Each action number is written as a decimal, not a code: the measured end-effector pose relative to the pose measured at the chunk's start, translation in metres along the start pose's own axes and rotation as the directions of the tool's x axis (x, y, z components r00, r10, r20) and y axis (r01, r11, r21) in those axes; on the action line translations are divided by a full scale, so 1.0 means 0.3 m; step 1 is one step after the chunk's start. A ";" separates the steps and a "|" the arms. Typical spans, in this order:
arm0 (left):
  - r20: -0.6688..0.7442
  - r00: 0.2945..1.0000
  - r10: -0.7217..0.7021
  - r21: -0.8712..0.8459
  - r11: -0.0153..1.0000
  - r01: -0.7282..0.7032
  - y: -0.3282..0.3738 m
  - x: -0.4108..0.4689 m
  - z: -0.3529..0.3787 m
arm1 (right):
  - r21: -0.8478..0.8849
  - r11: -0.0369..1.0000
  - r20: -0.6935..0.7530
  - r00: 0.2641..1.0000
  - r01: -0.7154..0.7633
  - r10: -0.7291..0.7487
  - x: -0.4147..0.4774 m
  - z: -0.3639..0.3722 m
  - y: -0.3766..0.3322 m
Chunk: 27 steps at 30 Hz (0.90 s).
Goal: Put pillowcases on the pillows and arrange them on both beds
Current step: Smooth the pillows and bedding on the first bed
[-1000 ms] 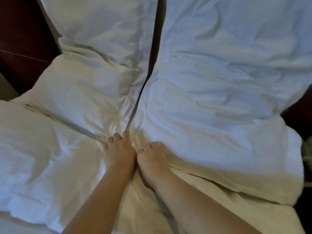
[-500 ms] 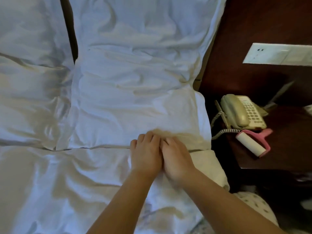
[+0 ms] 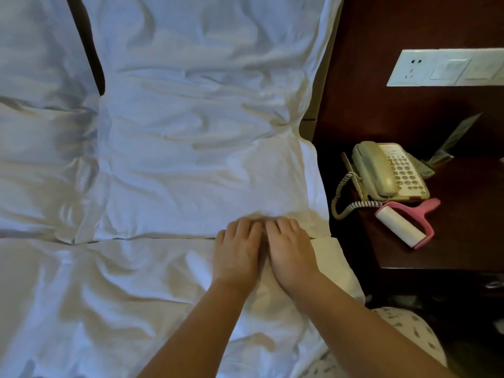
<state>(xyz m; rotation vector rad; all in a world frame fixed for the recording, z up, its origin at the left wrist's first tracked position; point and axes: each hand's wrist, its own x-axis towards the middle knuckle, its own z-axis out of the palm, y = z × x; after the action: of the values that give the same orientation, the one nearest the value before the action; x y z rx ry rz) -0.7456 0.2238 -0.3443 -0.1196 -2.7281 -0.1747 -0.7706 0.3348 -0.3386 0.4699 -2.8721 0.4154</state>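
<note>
A white cased pillow lies flat at the head of the bed, with another stacked behind it. A second pair of white pillows lies to the left across a dark gap. My left hand and my right hand lie side by side, palms down, at the near right edge of the front pillow. The fingertips press into the seam between that pillow and the white duvet. Neither hand holds anything.
A dark wooden nightstand stands right of the bed. On it sit a beige telephone with a coiled cord and a pink lint roller. A white switch and socket panel is on the dark headboard wall.
The view swung right from the gap between the pillows to the bed's right edge. Both hands slid along the pillow's near edge to its right corner and stay pressed there.
</note>
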 end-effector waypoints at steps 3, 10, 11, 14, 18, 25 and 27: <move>0.012 1.000 -0.002 0.014 1.000 0.002 0.007 0.013 0.009 | -0.041 0.999 0.034 0.999 0.007 -0.005 0.027 0.014 -0.012; -0.012 0.999 0.049 0.045 0.998 -0.049 -0.019 0.004 0.051 | -0.114 0.992 0.085 0.996 0.051 -0.042 0.037 0.054 0.004; -0.009 0.999 0.053 0.069 0.996 -0.052 -0.024 -0.007 0.060 | -0.108 0.994 0.101 0.995 0.033 -0.022 0.024 0.064 0.011; 0.013 1.000 0.018 0.076 0.997 -0.018 -0.029 -0.045 0.081 | -0.020 0.996 0.168 0.981 -0.091 0.093 -0.013 0.070 0.027; 0.113 0.992 -0.055 0.103 0.994 0.043 -0.031 -0.022 0.078 | 0.007 0.991 0.194 0.973 -0.132 0.128 -0.009 0.067 0.049; -0.063 0.994 0.089 0.042 0.995 -0.086 -0.040 -0.008 0.086 | 0.020 0.995 -0.024 0.995 -0.097 0.098 -0.028 0.058 0.048; -0.181 0.979 0.099 0.110 0.991 -0.080 -0.052 0.006 0.090 | 0.017 0.996 -0.046 0.995 -0.091 0.091 -0.024 0.054 0.058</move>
<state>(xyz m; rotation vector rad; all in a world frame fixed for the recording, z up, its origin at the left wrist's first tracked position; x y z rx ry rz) -0.7593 0.2123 -0.3697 -0.1867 -2.5333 -0.0196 -0.7723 0.3476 -0.3597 0.3283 -2.8550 0.4564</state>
